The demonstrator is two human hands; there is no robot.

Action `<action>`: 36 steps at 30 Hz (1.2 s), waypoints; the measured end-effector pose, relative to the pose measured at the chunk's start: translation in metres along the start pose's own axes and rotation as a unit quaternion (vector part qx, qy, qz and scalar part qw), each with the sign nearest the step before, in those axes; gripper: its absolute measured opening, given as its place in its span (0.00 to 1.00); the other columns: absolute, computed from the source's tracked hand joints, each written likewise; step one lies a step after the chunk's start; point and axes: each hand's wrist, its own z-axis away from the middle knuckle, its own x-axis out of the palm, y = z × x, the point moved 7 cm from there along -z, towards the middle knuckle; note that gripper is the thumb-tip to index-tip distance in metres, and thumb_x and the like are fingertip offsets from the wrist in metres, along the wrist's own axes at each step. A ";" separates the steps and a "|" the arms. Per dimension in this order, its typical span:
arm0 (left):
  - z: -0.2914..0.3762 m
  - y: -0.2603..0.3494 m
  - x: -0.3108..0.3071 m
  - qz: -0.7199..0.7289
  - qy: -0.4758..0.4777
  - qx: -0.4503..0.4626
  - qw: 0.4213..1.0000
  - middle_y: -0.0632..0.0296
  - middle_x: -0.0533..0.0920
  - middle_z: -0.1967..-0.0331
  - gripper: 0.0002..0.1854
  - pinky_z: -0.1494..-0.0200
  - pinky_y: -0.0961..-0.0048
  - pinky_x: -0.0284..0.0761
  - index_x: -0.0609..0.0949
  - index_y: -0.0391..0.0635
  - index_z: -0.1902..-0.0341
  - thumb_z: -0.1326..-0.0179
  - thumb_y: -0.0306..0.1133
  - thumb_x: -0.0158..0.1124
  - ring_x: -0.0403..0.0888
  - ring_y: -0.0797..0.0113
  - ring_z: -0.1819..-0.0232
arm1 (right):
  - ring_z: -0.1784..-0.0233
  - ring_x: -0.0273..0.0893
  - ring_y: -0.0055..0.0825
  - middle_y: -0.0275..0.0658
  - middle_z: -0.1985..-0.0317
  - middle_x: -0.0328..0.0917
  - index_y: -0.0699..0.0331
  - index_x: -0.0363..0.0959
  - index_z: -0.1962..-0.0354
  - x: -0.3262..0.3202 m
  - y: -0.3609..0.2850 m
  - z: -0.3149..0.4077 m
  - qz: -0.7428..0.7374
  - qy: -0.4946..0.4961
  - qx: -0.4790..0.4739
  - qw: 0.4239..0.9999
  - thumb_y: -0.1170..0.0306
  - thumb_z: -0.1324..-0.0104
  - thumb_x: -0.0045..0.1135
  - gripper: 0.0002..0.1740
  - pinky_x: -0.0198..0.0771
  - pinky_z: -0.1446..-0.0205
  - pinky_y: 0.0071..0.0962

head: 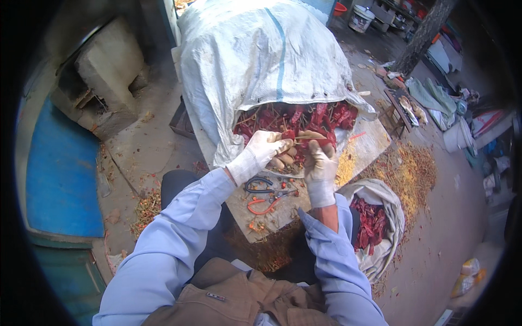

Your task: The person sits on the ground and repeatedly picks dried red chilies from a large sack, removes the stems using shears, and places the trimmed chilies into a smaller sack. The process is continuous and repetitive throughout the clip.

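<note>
A big white woven sack (244,61) with a blue stripe lies on a board, its mouth facing me and full of dried red chili peppers (295,116) with stems. My left hand (261,153), in a white work glove with tan fingers, pinches a red chili at the sack's mouth. Opposite it, my gloved right hand (321,169) grips another red chili (320,142); both hands nearly meet there. Below them on the board rests a pair of scissors (267,199) with one dark blue and one orange handle, among chili scraps.
The board (253,228) carries yellow seeds near its right side. A smaller open sack (393,216) of red chilies stands right of my right arm. Stems and seeds (412,175) litter the ground beyond it. A tree trunk (424,36) and white buckets (361,18) stand farther off.
</note>
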 end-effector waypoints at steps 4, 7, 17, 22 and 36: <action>-0.004 -0.010 0.003 0.108 0.039 0.031 0.993 0.58 0.86 0.56 0.15 0.70 0.73 0.87 0.80 0.35 0.43 0.27 0.32 0.65 0.89 0.65 0.65 | 0.41 0.81 0.32 0.47 0.44 0.83 0.72 0.78 0.48 0.021 0.002 0.014 0.057 -0.043 -0.012 0.997 0.82 0.28 0.57 0.13 0.76 0.34 0.31; -0.005 0.000 -0.005 0.092 0.062 0.080 0.991 0.57 0.86 0.58 0.14 0.70 0.75 0.86 0.80 0.35 0.45 0.28 0.30 0.65 0.89 0.67 0.65 | 0.40 0.79 0.29 0.44 0.42 0.82 0.74 0.78 0.45 0.034 -0.010 0.020 0.154 -0.097 -0.019 0.983 0.81 0.31 0.60 0.17 0.74 0.34 0.28; 0.008 0.035 0.015 -0.216 0.014 0.249 0.944 0.58 0.87 0.55 0.12 0.52 0.77 0.84 0.82 0.32 0.45 0.30 0.20 0.63 0.86 0.74 0.55 | 0.55 0.86 0.26 0.41 0.48 0.84 0.70 0.68 0.32 0.031 -0.005 0.024 0.095 -0.210 0.191 0.954 0.69 0.25 0.59 0.28 0.84 0.53 0.26; 0.016 0.041 0.019 -0.270 0.037 0.236 0.933 0.55 0.88 0.52 0.16 0.58 0.78 0.83 0.80 0.31 0.40 0.29 0.20 0.59 0.86 0.77 0.61 | 0.67 0.84 0.21 0.36 0.60 0.85 0.69 0.74 0.42 0.016 -0.005 0.016 0.237 -0.140 0.160 0.948 0.73 0.24 0.55 0.16 0.82 0.59 0.23; 0.017 0.032 0.048 -0.526 0.018 0.272 0.805 0.48 0.85 0.73 0.10 0.70 0.67 0.79 0.85 0.36 0.62 0.35 0.33 0.71 0.86 0.59 0.75 | 0.54 0.84 0.29 0.41 0.54 0.85 0.70 0.77 0.46 0.011 -0.009 0.011 0.064 -0.076 0.075 0.992 0.63 0.27 0.63 0.20 0.81 0.50 0.27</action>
